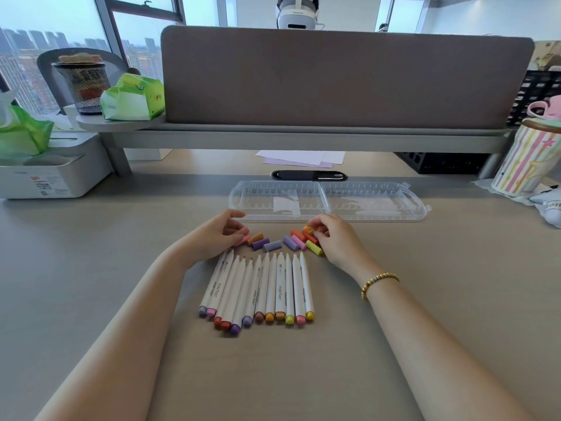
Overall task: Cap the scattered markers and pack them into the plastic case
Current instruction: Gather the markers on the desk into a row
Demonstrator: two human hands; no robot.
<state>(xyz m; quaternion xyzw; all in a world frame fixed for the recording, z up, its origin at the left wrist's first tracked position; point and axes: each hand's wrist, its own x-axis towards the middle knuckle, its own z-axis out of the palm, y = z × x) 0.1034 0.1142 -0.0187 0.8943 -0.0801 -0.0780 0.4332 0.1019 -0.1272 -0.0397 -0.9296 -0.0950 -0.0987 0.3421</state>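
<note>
A: How do the markers look?
B: White barrels, uncapped, side by side, coloured ends toward the person. Loose caps lie between them and the clear plastic case, which is spread open.
A: The hands?
B: Left hand pinches a pink cap; right hand pinches an orange one.
A: Room?
B: Bare desk on both sides of the markers.

Single view, head-mounted. The camera looks forward and down across the beige laminate desk from its near edge toward the grey fabric partition panel along its far edge. Both forearms enter from the bottom corners at close range. Wide-angle lens: the desk's far edge and the partition's top curve noticeably. No second view overlaps.
</note>
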